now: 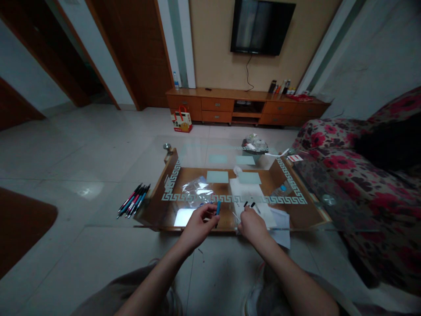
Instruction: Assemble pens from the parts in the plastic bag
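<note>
My left hand (199,224) is closed around a blue pen barrel (218,207), which stands nearly upright between thumb and fingers. To its right, my right hand (254,226) is closed with its knuckles up. A thin white stick (236,217) pokes out from its fingers; its exact kind is too small to tell. Small black pieces (252,204) show just beyond the right hand, over white paper (248,192). On the left end of the glass table (226,147) lies a pile of several pens (133,201) in black, red and blue.
A clear plastic bag (197,189) lies beyond my left hand. At the table's far side sits a dark basket (254,151) with crumpled plastic, near a red-and-white card (295,158). A flowered sofa (348,153) borders the right. The paper sheet (281,230) overlaps the table's near edge.
</note>
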Motion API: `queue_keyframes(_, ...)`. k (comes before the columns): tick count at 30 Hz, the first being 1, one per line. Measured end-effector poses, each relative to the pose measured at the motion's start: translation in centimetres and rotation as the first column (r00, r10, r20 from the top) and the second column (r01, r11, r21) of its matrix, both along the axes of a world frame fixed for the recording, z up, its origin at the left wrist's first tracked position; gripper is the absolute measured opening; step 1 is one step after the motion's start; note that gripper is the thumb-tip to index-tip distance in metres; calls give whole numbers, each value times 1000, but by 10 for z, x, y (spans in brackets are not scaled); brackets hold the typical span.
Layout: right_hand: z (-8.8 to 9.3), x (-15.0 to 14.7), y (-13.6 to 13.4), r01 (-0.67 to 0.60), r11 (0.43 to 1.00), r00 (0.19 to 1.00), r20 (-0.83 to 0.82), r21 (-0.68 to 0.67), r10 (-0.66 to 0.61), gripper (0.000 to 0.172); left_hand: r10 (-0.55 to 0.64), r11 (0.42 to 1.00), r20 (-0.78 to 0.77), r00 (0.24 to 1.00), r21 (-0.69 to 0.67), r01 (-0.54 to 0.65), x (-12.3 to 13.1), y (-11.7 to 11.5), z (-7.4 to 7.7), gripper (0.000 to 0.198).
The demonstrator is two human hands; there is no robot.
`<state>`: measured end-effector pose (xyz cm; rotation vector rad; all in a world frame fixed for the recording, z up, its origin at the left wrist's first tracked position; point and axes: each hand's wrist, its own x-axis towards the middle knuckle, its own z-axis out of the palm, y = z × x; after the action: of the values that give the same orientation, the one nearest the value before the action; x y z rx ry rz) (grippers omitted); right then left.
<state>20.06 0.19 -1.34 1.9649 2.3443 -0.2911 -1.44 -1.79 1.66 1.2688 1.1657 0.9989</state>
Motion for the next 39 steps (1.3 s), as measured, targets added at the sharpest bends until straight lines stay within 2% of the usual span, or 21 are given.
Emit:
queue_keyframes(3,-1,-2,0,14,1000,999,-43,6,-13,21,-3,1000,6,1000,5,3,0,0,0,25)
queue_keyframes(6,2,-7,-1,28,999,976,-217,30,-21,14,-1,1000,16,1000,5,1,-1,0,-2,24)
queue_keyframes(8,6,-12,-1,40,999,925,-378,18,-30,6,-5,1000,16,1000,4,5,-1,0,-3,25)
queue_keyframes(10,10,-16,-1,45,998,841,-538,-45,-62,3,-5,1000,11,1000,5,5,-1,0,-4,25)
queue_keyframes(12,14,-18,1,41,989,715,-687,-144,-129,6,-4,1000,5,1000,5,4,0,-1,-4,24)
queue_keyframes(15,19,-18,4,17,955,461,-845,-296,-270,14,-6,1000,4,1000,5,6,0,-1,-4,24)
queue_keyframes(18,24,-19,7,-32,926,176,-914,-377,-367,25,-30,1000,9,1000,7,30,0,0,-5,23)
queue_keyframes(20,27,-19,8,-43,918,14,-919,-394,-394,40,-50,999,12,999,5,50,0,0,-5,23)
queue_keyframes(22,30,-20,8,-29,916,-103,-910,-400,-401,56,-60,998,12,998,-5,60,0,0,-5,24)
queue_keyframes(23,31,-20,8,-14,916,-148,-905,-401,-399,58,-60,998,10,998,-14,61,0,-1,-5,25)
queue_keyframes(25,33,-20,8,15,913,-222,-892,-407,-394,49,-62,997,2,998,-43,62,0,-2,-4,26)
queue_keyframes(28,35,-19,8,48,913,-305,-876,-406,-374,33,-81,992,6,997,-96,81,1,-3,-4,27)
queue_keyframes(31,36,-18,8,80,921,-350,-876,-382,-332,32,-100,988,39,994,-110,104,2,-5,-5,26)
queue_keyframes(35,38,-17,9,135,934,-347,-898,-332,-269,37,-109,991,32,994,-81,111,0,-5,-7,27)
queue_keyframes(39,37,-16,10,179,939,-314,-921,-294,-229,35,-111,991,5,994,-71,111,0,-4,-7,27)
